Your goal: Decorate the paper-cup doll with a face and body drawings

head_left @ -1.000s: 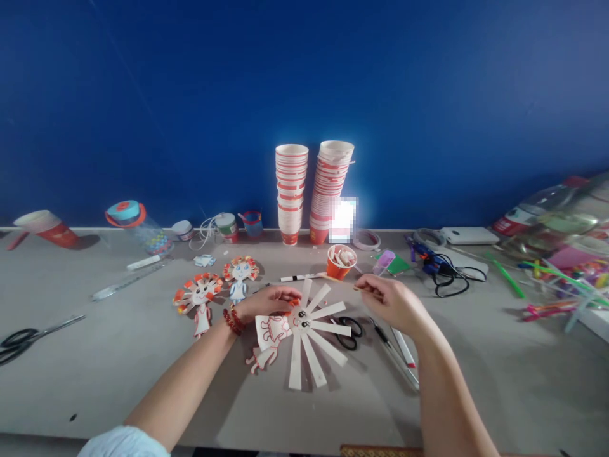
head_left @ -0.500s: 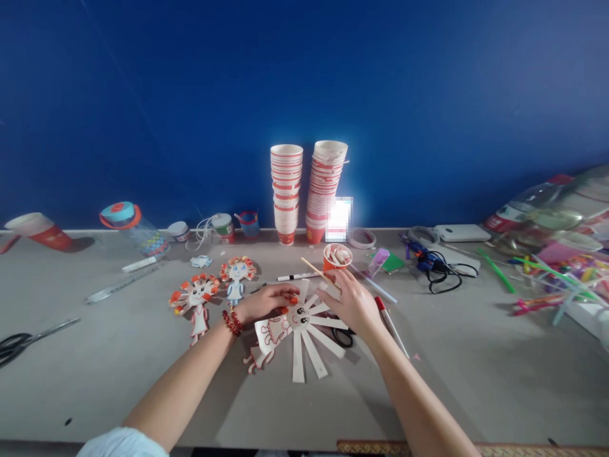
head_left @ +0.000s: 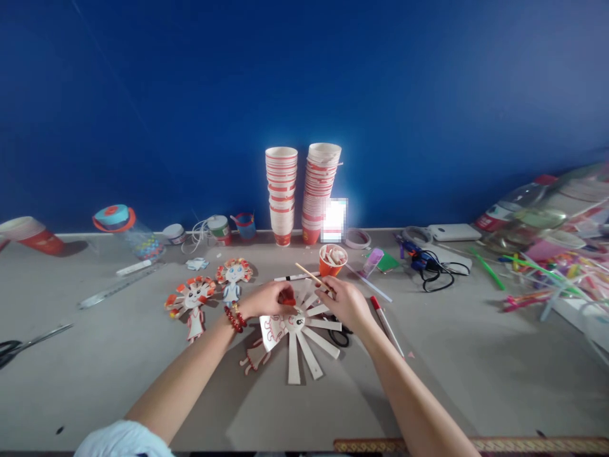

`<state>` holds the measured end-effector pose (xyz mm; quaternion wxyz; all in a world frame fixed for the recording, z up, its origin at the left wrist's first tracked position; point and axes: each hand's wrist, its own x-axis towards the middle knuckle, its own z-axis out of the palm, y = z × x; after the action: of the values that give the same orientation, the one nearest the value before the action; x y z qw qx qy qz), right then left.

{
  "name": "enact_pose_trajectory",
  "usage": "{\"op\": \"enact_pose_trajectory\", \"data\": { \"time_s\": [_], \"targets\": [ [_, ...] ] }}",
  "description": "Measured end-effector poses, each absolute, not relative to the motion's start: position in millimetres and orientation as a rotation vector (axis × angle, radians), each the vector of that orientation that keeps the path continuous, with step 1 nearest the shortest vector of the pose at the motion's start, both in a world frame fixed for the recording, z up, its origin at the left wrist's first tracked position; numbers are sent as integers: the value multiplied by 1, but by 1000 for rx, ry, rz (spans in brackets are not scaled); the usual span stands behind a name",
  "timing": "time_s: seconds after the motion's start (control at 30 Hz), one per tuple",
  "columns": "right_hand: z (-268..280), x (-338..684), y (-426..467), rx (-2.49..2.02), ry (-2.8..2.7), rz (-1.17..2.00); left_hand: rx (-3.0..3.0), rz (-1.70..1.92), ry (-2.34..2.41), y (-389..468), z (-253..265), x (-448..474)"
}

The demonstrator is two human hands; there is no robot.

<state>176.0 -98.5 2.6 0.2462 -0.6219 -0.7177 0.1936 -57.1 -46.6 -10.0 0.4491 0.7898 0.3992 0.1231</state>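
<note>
A paper cup doll (head_left: 294,322) lies on the table, with a drawn face and long white strips fanning out around it. My left hand (head_left: 269,301), with red beads at the wrist, is closed at its upper left edge, pinching a red-and-white strip. In my right hand (head_left: 346,306) is a thin wooden stick (head_left: 307,274), slanting up and left over the doll's upper strips. Another cut-out figure (head_left: 255,357) shows partly from beneath the doll. Black-handled scissors (head_left: 339,336) are partly hidden under the strips.
Two finished-looking dolls with curled strips (head_left: 191,298) lie to the left. Behind are a cup of paper scraps (head_left: 333,259) and two cup stacks (head_left: 281,197). On the right are a red marker (head_left: 386,325), a blue glue gun (head_left: 421,259) and straws. Another pair of scissors (head_left: 28,346) lies far left.
My left hand has turned and closed more tightly over the doll's upper left edge. My right hand, with the stick, has moved slightly down and left. The view has shifted a little.
</note>
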Motion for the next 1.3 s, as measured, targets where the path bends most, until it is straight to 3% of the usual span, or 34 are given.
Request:
{"op": "enact_pose_trajectory", "data": {
  "time_s": [0.97, 1.3],
  "targets": [
    [7, 178, -100, -1680, -1918, 538, 2254, 291, 1177, -60, 7, -39],
    [5, 179, -100, -1640, -1910, 559, 2016, 442, 941, -45, 2, -44]
  ]
}}
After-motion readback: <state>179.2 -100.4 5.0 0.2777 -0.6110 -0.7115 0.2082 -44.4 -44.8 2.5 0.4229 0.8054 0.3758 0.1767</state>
